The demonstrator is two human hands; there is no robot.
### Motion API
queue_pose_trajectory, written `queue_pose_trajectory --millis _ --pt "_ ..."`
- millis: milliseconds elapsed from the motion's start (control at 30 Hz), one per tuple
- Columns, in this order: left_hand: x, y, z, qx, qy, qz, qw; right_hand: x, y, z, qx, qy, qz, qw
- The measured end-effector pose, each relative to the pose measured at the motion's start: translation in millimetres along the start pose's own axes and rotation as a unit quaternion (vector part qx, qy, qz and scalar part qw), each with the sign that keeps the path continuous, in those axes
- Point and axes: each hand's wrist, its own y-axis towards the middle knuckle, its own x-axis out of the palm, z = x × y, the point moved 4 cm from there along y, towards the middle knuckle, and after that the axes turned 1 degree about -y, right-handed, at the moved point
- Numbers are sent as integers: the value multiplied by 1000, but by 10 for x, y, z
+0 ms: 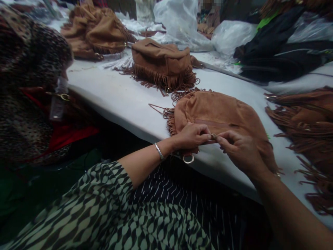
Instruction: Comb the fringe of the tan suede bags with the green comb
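Observation:
A brown suede bag (215,107) with fringe lies on the white table in front of me. At its near edge, my left hand (194,135) is closed in a pinch on a narrow brown strap (208,142). My right hand (236,149) pinches the same strap from the other side, its fingertips almost meeting the left ones. A small brass-coloured piece (213,135) shows between the fingertips; its kind is too small to make out. Below my left hand, a metal ring (188,159) hangs over the table edge.
A second fringed bag (161,59) stands farther back on the white table (109,93). More brown bags (96,31) are piled at the far left, and fringed pieces (307,118) lie at right. Plastic bags and a black bag (273,55) are behind. Another person (31,69) sits at left.

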Motion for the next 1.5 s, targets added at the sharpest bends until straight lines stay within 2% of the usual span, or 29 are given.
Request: queue_pose_trajectory --millis 167,233,333,500,600,700,800,1000,1133,1367,1500 --pt "0 -7 -8 77 101 146 981 -74 -141 -183 83 73 76 991" --pt "28 -32 -18 121 153 181 964 -95 -202 -284 108 96 83 986" --pt "75 -85 -35 161 228 210 937 -95 -263 -364 112 89 97 985" --pt "142 -162 -9 194 317 189 909 110 -261 -209 135 161 55 976" --pt "162 -185 24 200 341 161 904 208 -249 -131 152 234 62 958" --pt "176 -198 56 210 346 142 904 238 -248 -131 147 251 73 954" --pt "205 -212 89 233 360 138 893 232 -250 -127 137 229 83 960" --pt "260 -219 108 260 387 155 871 201 -255 -149 94 118 100 983" --pt "265 -224 114 273 393 161 863 207 -270 -179 86 108 104 985" --pt "286 -209 103 279 395 152 862 206 -264 -110 71 71 107 989" --pt "286 -201 96 262 375 136 878 206 -252 -124 40 40 139 989"
